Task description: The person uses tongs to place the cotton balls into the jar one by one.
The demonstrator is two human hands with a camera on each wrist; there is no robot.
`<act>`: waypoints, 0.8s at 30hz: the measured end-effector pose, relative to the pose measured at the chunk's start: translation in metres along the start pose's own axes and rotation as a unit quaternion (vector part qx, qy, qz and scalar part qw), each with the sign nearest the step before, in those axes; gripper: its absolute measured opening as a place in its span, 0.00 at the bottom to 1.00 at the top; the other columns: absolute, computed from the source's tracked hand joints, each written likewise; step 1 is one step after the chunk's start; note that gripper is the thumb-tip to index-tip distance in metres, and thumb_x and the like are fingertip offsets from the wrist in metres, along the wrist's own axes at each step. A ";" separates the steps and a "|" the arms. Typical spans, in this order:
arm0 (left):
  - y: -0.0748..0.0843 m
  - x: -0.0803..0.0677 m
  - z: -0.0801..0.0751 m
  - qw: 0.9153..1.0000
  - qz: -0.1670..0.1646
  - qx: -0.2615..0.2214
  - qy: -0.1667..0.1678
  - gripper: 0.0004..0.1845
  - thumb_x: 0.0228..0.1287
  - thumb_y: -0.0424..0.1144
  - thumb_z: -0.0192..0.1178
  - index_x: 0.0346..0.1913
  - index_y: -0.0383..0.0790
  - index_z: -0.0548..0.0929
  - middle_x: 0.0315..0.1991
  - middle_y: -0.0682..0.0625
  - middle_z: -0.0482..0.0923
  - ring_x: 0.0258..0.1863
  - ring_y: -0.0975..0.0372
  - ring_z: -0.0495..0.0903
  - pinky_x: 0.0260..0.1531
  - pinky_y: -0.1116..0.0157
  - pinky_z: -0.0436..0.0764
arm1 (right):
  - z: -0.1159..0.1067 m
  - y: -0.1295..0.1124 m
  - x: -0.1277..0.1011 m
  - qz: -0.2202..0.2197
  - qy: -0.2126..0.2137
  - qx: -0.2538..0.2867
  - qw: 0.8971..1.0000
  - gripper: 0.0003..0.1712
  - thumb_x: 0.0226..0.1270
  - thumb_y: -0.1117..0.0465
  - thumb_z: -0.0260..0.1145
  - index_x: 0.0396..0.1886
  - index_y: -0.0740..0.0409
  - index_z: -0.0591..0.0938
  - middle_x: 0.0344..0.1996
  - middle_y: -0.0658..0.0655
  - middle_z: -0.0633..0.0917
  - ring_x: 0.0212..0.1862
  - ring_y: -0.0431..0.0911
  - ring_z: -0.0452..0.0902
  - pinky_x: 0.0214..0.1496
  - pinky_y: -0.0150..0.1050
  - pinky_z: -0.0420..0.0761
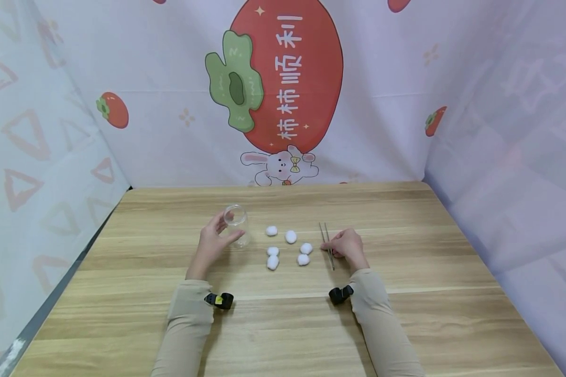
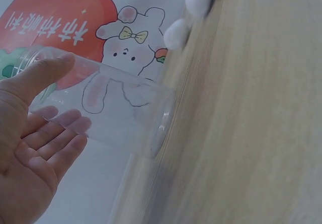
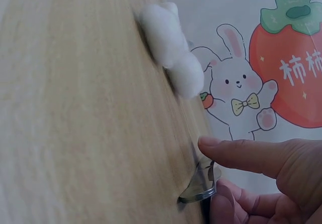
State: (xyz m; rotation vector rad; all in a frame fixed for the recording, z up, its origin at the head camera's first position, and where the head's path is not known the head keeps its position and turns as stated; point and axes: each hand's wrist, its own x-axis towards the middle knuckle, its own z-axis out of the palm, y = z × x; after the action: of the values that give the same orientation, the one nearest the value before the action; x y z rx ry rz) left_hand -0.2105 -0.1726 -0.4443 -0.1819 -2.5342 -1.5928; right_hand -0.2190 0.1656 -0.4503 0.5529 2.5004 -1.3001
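A clear jar (image 1: 236, 228) stands upright on the table with its mouth up. My left hand (image 1: 213, 242) holds it from the left, thumb on the near side and fingers curved along the far side. In the left wrist view, the thumb of this hand (image 2: 40, 118) lies across the transparent wall. Metal tweezers (image 1: 327, 246) lie on the wood, their two tips pointing away from me. My right hand (image 1: 349, 247) pinches them near the middle between thumb and fingers. Several white cotton balls (image 1: 272, 262) sit between the hands, some touching in pairs.
The wooden table (image 1: 283, 324) reaches back to a hanging cloth (image 1: 160, 141) printed with persimmons and a rabbit. More printed cloth hangs along both sides. Each wrist carries a small black camera on a strap.
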 end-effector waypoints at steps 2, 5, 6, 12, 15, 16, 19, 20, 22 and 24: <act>-0.001 0.000 0.000 1.000 0.001 0.000 0.001 0.38 0.53 0.35 0.71 0.66 0.30 0.67 0.62 0.33 0.74 0.64 0.44 0.74 0.70 0.54 0.74 | 0.000 0.000 0.001 0.000 0.002 -0.006 1.000 0.12 0.47 0.61 0.79 0.20 0.59 0.81 0.10 0.46 0.76 0.15 0.36 0.73 0.18 0.25 0.75; -0.001 0.000 0.001 1.000 0.000 -0.002 0.004 0.38 0.53 0.35 0.71 0.66 0.30 0.67 0.62 0.34 0.74 0.64 0.44 0.74 0.70 0.55 0.73 | 0.001 0.001 0.001 0.003 0.004 -0.017 1.000 0.12 0.48 0.60 0.78 0.19 0.58 0.82 0.09 0.46 0.75 0.15 0.36 0.72 0.18 0.25 0.74; -0.001 0.000 0.001 1.000 0.000 -0.001 0.004 0.38 0.53 0.35 0.71 0.66 0.29 0.67 0.62 0.34 0.74 0.64 0.45 0.74 0.70 0.55 0.73 | 0.001 0.000 0.001 0.003 0.004 -0.021 1.000 0.12 0.48 0.60 0.78 0.18 0.57 0.82 0.09 0.46 0.75 0.15 0.37 0.72 0.19 0.25 0.73; 0.001 -0.001 0.000 1.000 0.000 -0.003 0.003 0.38 0.53 0.35 0.71 0.67 0.29 0.66 0.63 0.33 0.73 0.65 0.44 0.73 0.70 0.55 0.73 | 0.001 -0.001 0.001 -0.005 0.006 -0.039 0.999 0.13 0.49 0.60 0.77 0.17 0.58 0.81 0.10 0.46 0.76 0.15 0.37 0.72 0.18 0.26 0.72; 0.000 0.000 0.001 1.000 -0.001 -0.002 0.001 0.39 0.53 0.35 0.71 0.67 0.29 0.66 0.63 0.33 0.73 0.65 0.44 0.73 0.70 0.55 0.73 | 0.001 -0.001 0.001 -0.011 0.009 -0.050 0.999 0.12 0.50 0.59 0.76 0.18 0.58 0.81 0.10 0.46 0.77 0.15 0.37 0.72 0.18 0.26 0.71; 0.000 0.000 0.001 1.000 -0.002 -0.002 0.001 0.39 0.53 0.35 0.71 0.67 0.29 0.66 0.63 0.33 0.73 0.65 0.44 0.73 0.70 0.55 0.73 | 0.001 -0.001 0.001 -0.012 0.009 -0.054 0.998 0.11 0.51 0.59 0.76 0.19 0.58 0.82 0.10 0.46 0.77 0.15 0.36 0.72 0.18 0.26 0.71; 0.000 -0.001 0.001 1.000 -0.003 -0.003 0.000 0.39 0.53 0.35 0.71 0.67 0.30 0.66 0.63 0.33 0.73 0.65 0.44 0.73 0.70 0.55 0.73 | 0.000 0.000 -0.001 -0.018 0.006 -0.057 0.998 0.10 0.52 0.59 0.75 0.20 0.59 0.83 0.11 0.46 0.78 0.16 0.37 0.72 0.19 0.26 0.71; 0.001 -0.001 0.001 1.000 -0.003 -0.003 0.001 0.39 0.53 0.35 0.71 0.67 0.30 0.66 0.63 0.34 0.73 0.65 0.45 0.73 0.70 0.55 0.73 | 0.000 0.001 -0.001 -0.020 0.004 -0.055 0.998 0.10 0.52 0.59 0.74 0.21 0.60 0.84 0.12 0.46 0.78 0.16 0.37 0.72 0.19 0.26 0.71; 0.001 -0.001 0.000 1.000 -0.001 -0.003 0.002 0.38 0.53 0.35 0.71 0.67 0.30 0.66 0.63 0.34 0.74 0.65 0.45 0.73 0.70 0.55 0.73 | -0.001 0.001 -0.002 -0.025 -0.002 -0.045 0.999 0.10 0.53 0.59 0.74 0.22 0.60 0.84 0.12 0.46 0.78 0.17 0.37 0.73 0.19 0.26 0.72; 0.001 -0.001 0.000 1.000 0.000 0.000 0.002 0.38 0.53 0.36 0.71 0.66 0.30 0.67 0.62 0.34 0.74 0.64 0.44 0.74 0.69 0.55 0.74 | -0.001 0.002 -0.002 -0.030 -0.005 -0.028 0.999 0.09 0.53 0.60 0.74 0.22 0.61 0.84 0.13 0.46 0.78 0.17 0.36 0.72 0.20 0.25 0.73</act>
State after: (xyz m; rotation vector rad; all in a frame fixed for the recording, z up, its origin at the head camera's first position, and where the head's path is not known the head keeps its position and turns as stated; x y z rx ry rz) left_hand -0.2094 -0.1720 -0.4436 -0.1783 -2.5306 -1.5908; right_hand -0.2164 0.1673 -0.4500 0.4599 2.5550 -1.2459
